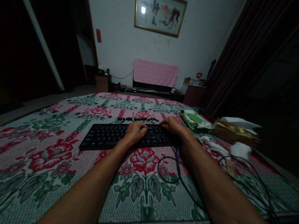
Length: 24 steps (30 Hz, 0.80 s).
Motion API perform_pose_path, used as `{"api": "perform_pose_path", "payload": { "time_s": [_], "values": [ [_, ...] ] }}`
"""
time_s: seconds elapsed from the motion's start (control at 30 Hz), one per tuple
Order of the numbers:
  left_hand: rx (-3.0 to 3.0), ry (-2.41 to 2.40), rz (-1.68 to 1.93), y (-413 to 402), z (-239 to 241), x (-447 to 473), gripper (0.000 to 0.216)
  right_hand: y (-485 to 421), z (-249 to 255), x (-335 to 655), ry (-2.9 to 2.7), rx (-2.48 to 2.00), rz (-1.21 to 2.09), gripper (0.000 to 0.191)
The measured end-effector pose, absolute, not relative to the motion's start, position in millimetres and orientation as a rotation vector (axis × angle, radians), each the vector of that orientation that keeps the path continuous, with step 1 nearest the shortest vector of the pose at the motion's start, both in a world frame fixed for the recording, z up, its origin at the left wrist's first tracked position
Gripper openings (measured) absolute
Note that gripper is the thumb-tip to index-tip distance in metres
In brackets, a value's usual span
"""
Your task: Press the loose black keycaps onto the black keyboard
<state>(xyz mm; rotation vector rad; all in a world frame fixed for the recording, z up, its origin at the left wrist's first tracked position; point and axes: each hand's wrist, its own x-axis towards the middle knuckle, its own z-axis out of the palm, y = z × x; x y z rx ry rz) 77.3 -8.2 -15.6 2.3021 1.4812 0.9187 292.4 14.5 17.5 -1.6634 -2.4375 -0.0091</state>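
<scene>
A black keyboard (107,136) lies on a flowered bedspread (58,149). My left hand (135,131) rests on the middle of its keys with the fingers curled down and pressed together. My right hand (172,124) sits at the keyboard's far right corner, fingers bent onto the top edge. Just behind the keyboard runs a row of loose black keycaps (137,119). What the fingertips pinch, if anything, is hidden.
The keyboard's black cable (174,169) loops on the spread between my forearms. At the right lie a green wipes packet (195,119), a gold box (233,132), white tissue (240,150) and another cable. A pink-covered television stands by the far wall.
</scene>
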Motion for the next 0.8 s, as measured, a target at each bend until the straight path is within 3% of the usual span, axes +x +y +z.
{"api": "perform_pose_path", "payload": {
  "time_s": [0.8],
  "values": [
    [2.317, 1.512, 0.9, -7.5, -16.3, 78.4, 0.025, 12.6, 19.1, 288.5, -2.459, -1.712, -0.124, 0.032]
  ]
}}
